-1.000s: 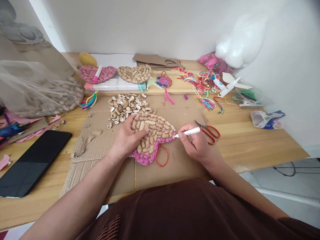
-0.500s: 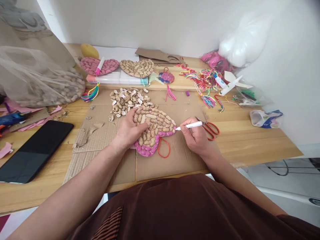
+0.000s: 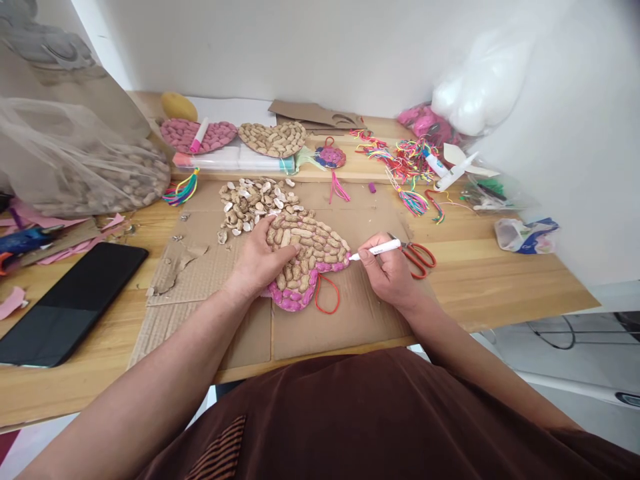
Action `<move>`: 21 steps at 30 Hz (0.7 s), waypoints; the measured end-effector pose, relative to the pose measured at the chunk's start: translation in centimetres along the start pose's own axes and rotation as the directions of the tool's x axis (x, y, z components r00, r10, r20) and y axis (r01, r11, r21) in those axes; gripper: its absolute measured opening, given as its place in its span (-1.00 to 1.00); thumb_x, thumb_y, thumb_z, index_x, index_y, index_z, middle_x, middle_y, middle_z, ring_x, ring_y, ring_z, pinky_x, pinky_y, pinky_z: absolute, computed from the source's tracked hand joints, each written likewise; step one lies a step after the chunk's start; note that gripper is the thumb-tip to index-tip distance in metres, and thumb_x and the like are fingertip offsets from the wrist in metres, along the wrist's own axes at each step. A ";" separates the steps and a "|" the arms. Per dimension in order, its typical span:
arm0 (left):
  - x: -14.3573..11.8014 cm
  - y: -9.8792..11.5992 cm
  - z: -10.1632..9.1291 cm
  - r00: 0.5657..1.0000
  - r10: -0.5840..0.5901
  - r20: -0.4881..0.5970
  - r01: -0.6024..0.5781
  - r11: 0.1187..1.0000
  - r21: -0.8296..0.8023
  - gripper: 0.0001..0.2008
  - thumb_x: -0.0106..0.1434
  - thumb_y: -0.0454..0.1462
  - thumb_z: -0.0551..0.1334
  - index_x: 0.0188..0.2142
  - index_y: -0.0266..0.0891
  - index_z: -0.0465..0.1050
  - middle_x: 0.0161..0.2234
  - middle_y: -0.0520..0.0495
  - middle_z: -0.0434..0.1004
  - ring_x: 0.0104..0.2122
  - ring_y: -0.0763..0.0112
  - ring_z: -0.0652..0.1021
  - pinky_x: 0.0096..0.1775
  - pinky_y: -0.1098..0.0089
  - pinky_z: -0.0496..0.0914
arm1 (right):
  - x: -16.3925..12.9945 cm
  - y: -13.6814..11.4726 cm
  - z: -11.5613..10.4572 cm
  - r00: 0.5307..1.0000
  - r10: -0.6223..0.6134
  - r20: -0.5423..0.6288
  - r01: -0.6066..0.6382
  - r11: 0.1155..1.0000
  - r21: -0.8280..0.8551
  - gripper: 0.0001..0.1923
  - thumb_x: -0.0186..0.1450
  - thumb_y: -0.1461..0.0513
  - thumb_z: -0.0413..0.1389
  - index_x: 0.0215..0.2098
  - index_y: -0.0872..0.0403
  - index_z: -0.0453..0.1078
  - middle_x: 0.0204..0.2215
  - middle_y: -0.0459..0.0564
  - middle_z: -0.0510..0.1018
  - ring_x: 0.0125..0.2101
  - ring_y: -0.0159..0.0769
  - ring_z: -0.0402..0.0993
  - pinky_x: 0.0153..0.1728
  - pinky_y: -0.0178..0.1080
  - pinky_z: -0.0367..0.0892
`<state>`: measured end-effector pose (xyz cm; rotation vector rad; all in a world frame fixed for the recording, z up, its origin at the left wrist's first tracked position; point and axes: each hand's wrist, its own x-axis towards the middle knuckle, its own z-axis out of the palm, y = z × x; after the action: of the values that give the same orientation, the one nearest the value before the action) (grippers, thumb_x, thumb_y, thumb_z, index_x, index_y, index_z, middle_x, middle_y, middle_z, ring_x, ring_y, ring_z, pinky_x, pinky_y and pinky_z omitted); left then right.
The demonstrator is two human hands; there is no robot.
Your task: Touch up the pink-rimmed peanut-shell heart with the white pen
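Observation:
My left hand (image 3: pixel 263 257) grips the left side of a heart covered in peanut shells (image 3: pixel 310 243), its thumb lying over the front. Shells along the heart's near edge are coloured purple-pink; the others are natural tan. A red cord loop (image 3: pixel 327 295) hangs from the notch on the near side. In my right hand (image 3: pixel 387 270) is a white marker (image 3: pixel 376 250), pinched between thumb and fingers. Its tip touches the heart's right edge, at the purple shells. Scissors with red handles (image 3: pixel 420 259) lie just beyond my right hand, partly hidden by it.
Cardboard (image 3: pixel 350 327) covers the table under the work. Loose shells (image 3: pixel 257 203) lie behind the heart. A phone (image 3: pixel 73 300) and a bag of peanuts (image 3: pixel 85 173) are at left. Two more shell hearts (image 3: pixel 273 138) stand at the back; coloured strings (image 3: pixel 413 160) lie back right.
The view has shifted very slightly. The marker tip stays at the heart's right edge, and both hands keep nearly the same place and hold.

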<state>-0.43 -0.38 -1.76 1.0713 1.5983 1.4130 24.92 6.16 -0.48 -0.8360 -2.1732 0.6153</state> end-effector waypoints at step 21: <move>-0.1 -0.3 0.1 0.996 0.081 -0.048 -0.074 0.989 0.131 -0.29 0.00 -0.16 0.49 0.14 -0.20 0.38 0.00 -0.13 0.58 -0.01 0.12 0.58 0.12 0.08 0.43 | 0.2 0.2 0.5 0.999 0.016 -0.031 -0.014 0.998 0.057 -0.77 0.46 0.11 -0.02 -0.32 0.02 0.27 -0.46 -0.08 0.39 -0.45 -0.32 0.27 -0.40 -0.22 0.19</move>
<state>-0.31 -0.41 -2.04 1.1907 1.7226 1.4157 24.53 6.35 -0.87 -0.8275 -2.1131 0.6634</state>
